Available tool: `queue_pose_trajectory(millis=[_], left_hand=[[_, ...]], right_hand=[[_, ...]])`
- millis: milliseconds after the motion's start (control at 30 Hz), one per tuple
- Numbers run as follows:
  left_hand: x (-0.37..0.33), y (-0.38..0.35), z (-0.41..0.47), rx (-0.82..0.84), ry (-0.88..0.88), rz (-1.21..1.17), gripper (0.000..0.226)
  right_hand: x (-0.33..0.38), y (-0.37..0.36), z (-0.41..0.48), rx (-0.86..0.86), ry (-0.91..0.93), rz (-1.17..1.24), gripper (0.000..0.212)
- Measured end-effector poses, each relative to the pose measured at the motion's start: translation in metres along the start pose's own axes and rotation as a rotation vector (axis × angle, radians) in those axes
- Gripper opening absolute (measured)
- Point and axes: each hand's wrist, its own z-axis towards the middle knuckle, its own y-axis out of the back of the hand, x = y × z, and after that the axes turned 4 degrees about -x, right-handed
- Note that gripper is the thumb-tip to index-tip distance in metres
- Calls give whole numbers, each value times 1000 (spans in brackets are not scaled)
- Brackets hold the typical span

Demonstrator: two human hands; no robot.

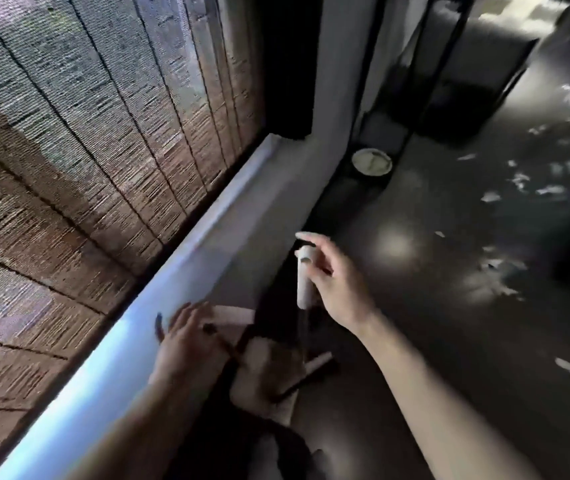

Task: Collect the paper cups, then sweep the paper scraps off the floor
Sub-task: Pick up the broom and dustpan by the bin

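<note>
1. The right hand (332, 282) is holding a white handle (304, 275) upright above the dark floor (415, 358). Its grip is clasping the tube between the thumb and curled fingers, and the forefinger is sticking out past the top end.
2. A thin dark shaft is running down from the handle's lower end. It is too blurred to follow to the floor.
3. The left hand (190, 337) is lying palm down on a pale flat piece (231, 313) just beside the window ledge (172, 271). Its grip is lying open, with the fingers spread and fairly straight.
4. The paper scraps (491, 196) are lying scattered over the floor on the right, well apart from both hands.
5. A round white object (372, 162) is sitting on the base of a black stand (370, 185) near the wall. Whether it is a paper cup cannot be told through the blur.
6. A woven blind (86, 150) is hanging above the ledge and filling the left side of the view.
</note>
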Motion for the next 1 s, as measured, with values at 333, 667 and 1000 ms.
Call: queue_pose_trajectory(millis=[333,667,1000], left_hand=[[-8,10,39,126,-148,-120,30],[-79,-13,28,568,-480,32,25],[-153,-42,-16,661,-104,-322,42]], right_hand=[[-7,44,-33,-139,-50,-296,39],[42,131,-77,-712,20,-203,38],[111,199,-169,-1068,31,-228,41]])
